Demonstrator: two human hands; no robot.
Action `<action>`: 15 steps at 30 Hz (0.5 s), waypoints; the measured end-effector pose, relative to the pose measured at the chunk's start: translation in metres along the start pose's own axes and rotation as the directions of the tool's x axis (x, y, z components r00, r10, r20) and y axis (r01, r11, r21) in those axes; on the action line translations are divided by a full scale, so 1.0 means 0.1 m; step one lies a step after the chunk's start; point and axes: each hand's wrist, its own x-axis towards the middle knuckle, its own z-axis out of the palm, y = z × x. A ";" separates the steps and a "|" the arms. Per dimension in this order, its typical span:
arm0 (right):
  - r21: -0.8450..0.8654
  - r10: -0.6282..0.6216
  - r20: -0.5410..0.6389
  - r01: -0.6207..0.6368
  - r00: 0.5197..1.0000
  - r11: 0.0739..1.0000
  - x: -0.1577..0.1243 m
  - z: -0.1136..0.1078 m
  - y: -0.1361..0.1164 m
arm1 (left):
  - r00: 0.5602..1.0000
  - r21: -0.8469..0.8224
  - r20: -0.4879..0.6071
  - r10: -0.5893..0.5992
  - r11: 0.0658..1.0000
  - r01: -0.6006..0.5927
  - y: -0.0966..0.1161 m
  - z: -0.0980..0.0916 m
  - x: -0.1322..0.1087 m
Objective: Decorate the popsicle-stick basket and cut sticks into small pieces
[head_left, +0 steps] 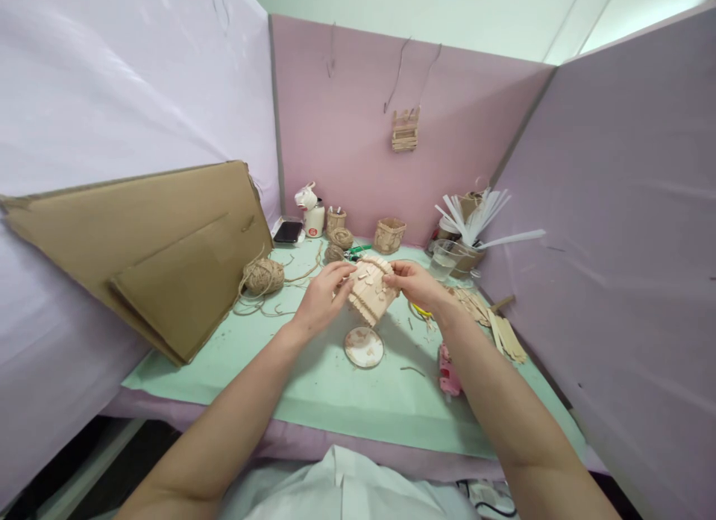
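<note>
A small craft-stick holder [371,290], pale wood with rope trim along two edges and little wooden chips on its face, is held tilted above the table. My right hand [415,283] pinches its right side, thumb in front. On the left side, my left hand [325,295] has its fingers curled against the upper edge, with the thumb near the front face. Its fingertips are partly hidden. Just below the holder lies a round white lid [364,348] with brownish smears. A pink glue gun [449,371] rests beside my right forearm, partly covered by it.
Twine balls [264,275] and cardboard sheets [184,274] are at left. At the back stand a rope-trimmed stick cup [389,236] and green-handled pliers [358,250]. White glue sticks [478,218], a plastic cup [444,259] and loose craft sticks [506,337] are at right.
</note>
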 end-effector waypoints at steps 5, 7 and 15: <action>0.007 -0.010 -0.003 0.010 1.000 1.000 -0.02 0.00 0.01 | 0.992 0.103 0.005 0.127 0.986 -0.127 0.01 -0.02 -0.07; 0.005 -0.012 -0.002 0.012 1.000 1.000 -0.02 0.02 0.00 | 0.988 0.125 0.031 0.150 0.980 -0.153 0.00 -0.02 -0.08; -0.009 -0.013 0.000 0.013 1.000 1.000 -0.05 0.05 -0.05 | 0.975 0.154 0.061 0.212 0.963 -0.219 -0.03 0.00 -0.09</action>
